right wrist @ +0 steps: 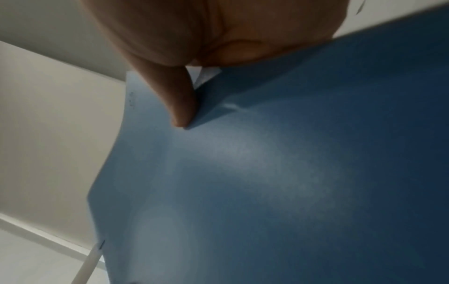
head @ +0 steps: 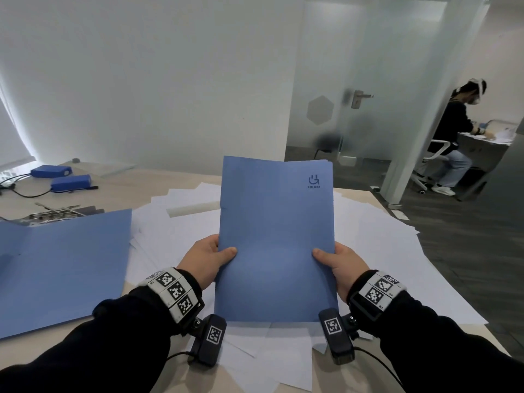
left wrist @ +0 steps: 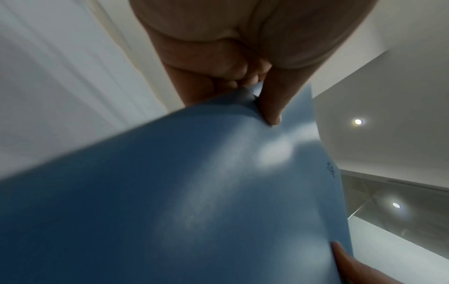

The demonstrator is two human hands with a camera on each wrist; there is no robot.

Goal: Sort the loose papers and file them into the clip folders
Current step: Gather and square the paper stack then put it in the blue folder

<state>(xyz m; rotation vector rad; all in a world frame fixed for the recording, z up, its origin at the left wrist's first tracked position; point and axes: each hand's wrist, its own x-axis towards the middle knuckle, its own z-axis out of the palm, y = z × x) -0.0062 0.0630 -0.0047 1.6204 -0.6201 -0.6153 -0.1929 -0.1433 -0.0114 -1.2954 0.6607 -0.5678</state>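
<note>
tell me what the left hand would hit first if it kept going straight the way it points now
Probably nothing close: the left hand, gripping the closed blue folder, points forward over the loose papers toward the wall; depth is unclear.

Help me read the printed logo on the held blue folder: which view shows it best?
The head view: the logo sits sharp and upright at the top right of the blue folder, the word FOLDER under it. The left wrist view shows it small, skewed and blurred at the edge. The right wrist view gives only faint marks.

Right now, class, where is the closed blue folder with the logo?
In the head view the closed blue folder is centre, held upright between the left hand and right hand above the loose papers.
</note>
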